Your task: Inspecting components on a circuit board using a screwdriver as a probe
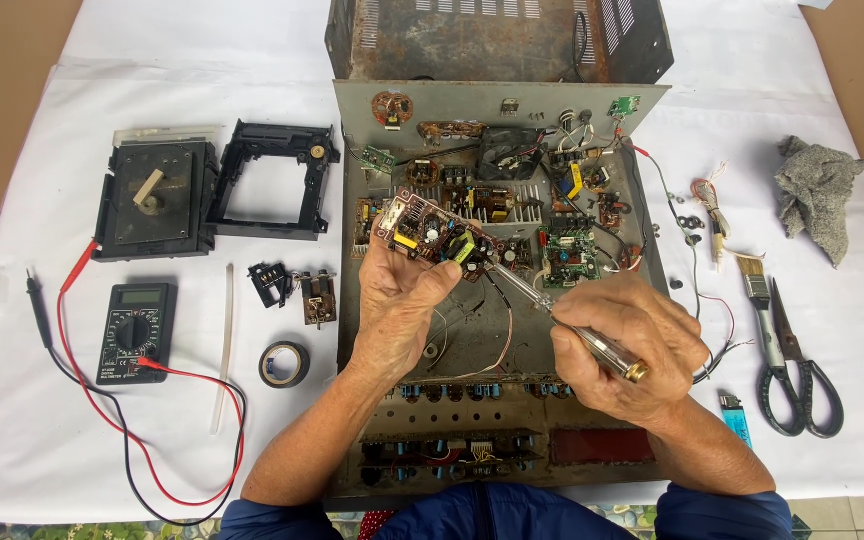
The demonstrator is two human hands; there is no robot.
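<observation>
My left hand holds up a small brown circuit board with yellow and green parts, tilted above an open metal chassis. My right hand grips a clear-handled screwdriver with a brass end cap. Its metal shaft points up-left, and the tip touches the lower right edge of the small board. Thin wires run from the board down into the chassis.
A black multimeter with red and black leads, a tape roll and black plastic frames lie on the white cloth at left. At right are a brush, scissors, a blue lighter and a grey rag.
</observation>
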